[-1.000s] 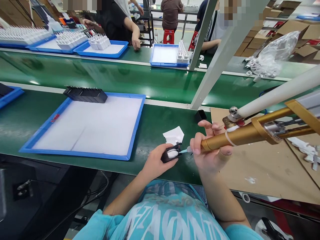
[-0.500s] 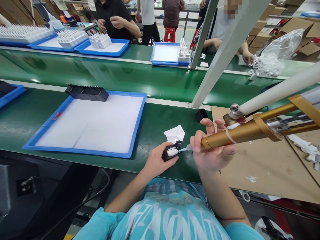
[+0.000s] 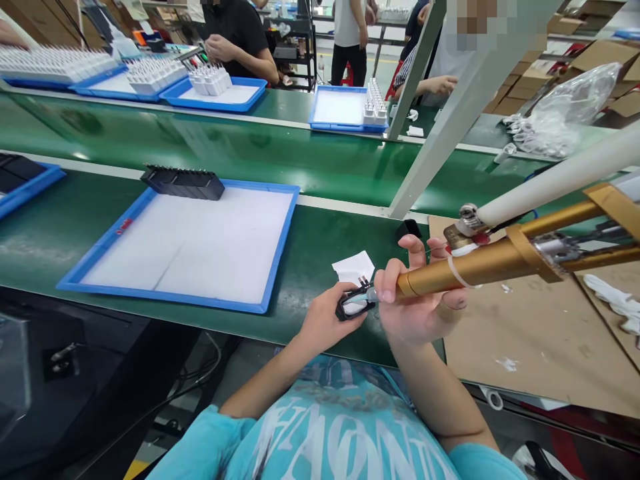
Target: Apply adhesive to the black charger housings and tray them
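My left hand (image 3: 325,317) is closed around a small black plastic housing (image 3: 342,309), held open side up above the bench with something white inside. My right hand (image 3: 413,313) grips the front of a gold-coloured glue dispensing gun (image 3: 480,264), some fingers raised, a bandage-like wrap on the thumb. The gun's pale translucent nozzle (image 3: 369,294) reaches over the housing's opening; whether its tip touches the inside I cannot tell. A white paper scrap (image 3: 354,268) lies just beyond my left hand. Behind my right fingers stands a small black case part (image 3: 409,229).
A blue-rimmed tray (image 3: 267,267) with a row of black housings (image 3: 184,184) lies to the left. A slanted metal post (image 3: 435,133) rises beyond my right hand, and cardboard (image 3: 540,347) covers the bench at right. Across the green conveyor (image 3: 240,150), people work near trays of white parts.
The housing has moved slightly right, toward the gun, and the nozzle now reaches farther over its opening. My right hand keeps its grip. The whole view has shifted slightly.
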`<state>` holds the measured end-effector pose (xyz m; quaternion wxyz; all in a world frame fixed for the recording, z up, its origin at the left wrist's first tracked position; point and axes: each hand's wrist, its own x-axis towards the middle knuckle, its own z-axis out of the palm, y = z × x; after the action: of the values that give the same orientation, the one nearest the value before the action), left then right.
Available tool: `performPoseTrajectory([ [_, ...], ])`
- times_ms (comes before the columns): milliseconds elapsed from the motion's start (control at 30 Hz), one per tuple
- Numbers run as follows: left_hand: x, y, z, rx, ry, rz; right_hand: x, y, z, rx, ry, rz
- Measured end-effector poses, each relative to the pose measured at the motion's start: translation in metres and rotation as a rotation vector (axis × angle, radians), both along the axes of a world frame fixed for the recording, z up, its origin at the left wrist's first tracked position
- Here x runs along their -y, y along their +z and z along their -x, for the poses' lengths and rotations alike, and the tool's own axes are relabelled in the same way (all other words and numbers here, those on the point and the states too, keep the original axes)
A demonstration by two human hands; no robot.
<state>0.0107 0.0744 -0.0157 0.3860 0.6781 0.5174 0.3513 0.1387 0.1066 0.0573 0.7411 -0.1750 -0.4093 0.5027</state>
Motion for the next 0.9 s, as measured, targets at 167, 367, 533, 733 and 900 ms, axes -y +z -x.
performPoseTrajectory([
  [167,0.0,0.001,-0.005,0.08,0.01,-0.084,0.001,0.0,0.001,0.007,0.014,0.006],
  [367,0.0,-0.001,-0.005,0.086,0.007,-0.12,0.001,-0.001,0.001,-0.015,0.05,-0.011],
  [533,0.0,0.003,-0.003,0.063,0.008,-0.051,0.001,0.002,0.002,-0.003,0.03,0.017],
  [733,-0.002,0.004,0.003,-0.011,0.06,0.036,0.0,0.003,0.002,0.018,-0.037,0.057],
  [900,-0.006,0.004,0.019,-0.073,0.014,0.029,0.002,0.003,0.0,-0.011,-0.023,0.075],
])
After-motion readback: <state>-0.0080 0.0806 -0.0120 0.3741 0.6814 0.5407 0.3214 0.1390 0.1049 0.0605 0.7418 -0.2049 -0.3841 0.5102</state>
